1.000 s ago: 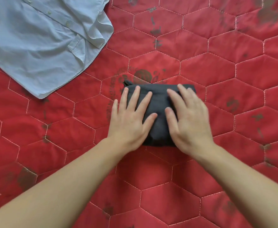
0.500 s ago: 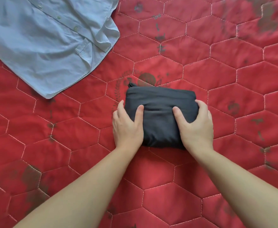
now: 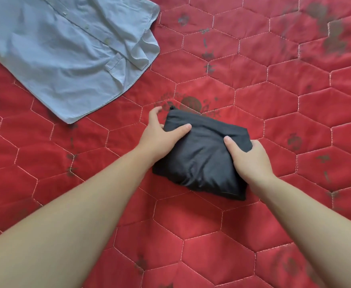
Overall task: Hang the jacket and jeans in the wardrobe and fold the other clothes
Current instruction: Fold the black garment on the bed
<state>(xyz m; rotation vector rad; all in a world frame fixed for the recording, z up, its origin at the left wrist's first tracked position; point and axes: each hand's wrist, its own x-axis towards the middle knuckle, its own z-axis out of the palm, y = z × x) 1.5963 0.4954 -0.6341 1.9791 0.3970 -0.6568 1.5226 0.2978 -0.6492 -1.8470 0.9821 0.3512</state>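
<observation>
The folded black garment (image 3: pixel 201 156) lies between both hands. The left hand (image 3: pixel 158 136) grips its far-left edge, thumb on top. The right hand (image 3: pixel 249 159) grasps its right edge.

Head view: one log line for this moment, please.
left hand grips bundle | right hand grips bundle | shirt unfolded

I see a red quilted bedspread (image 3: pixel 274 104) (hexagon stitching) carrying a folded black garment (image 3: pixel 201 154) and, well apart, a light-blue shirt (image 3: pixel 62 59).
</observation>
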